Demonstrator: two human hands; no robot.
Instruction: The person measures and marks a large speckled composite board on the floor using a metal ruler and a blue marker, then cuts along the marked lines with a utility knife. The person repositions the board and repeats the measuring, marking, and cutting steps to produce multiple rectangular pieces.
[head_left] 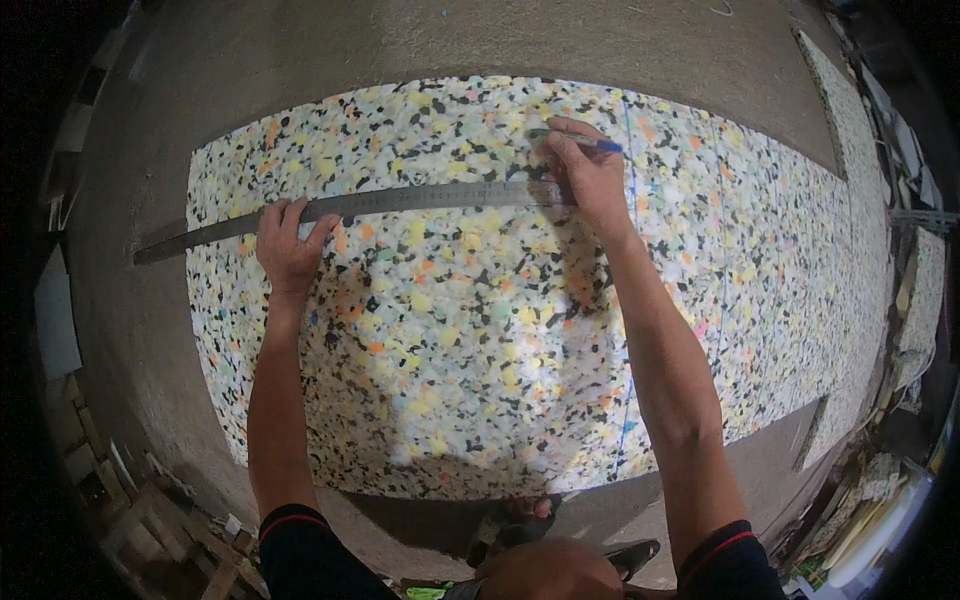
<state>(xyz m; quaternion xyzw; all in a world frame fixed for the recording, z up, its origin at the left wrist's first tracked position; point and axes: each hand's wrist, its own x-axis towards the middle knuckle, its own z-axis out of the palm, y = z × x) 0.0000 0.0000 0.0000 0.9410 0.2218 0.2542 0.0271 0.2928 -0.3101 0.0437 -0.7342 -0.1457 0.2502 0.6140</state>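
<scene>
A speckled, multicoloured foam sheet (470,330) lies flat below my forearms. Across its upper half, a long steel ruler (410,197) extends beyond the left edge. My left hand (289,250) presses on the ruler, fingers spread over it and thumb apart. My right hand (590,185) holds a pen (606,145) with a blue end, just above and beside the ruler's right part; the tip is too small to make out. Thin blue lines (625,420) run up and down the sheet's right portion.
Narrow foam pieces (812,70) lie along the right on the grey floor (460,40). Wooden scraps (190,540) fill the lower left; stacked offcuts and boards (870,500) line the right side. A sandalled foot (630,555) shows at the bottom, below the sheet.
</scene>
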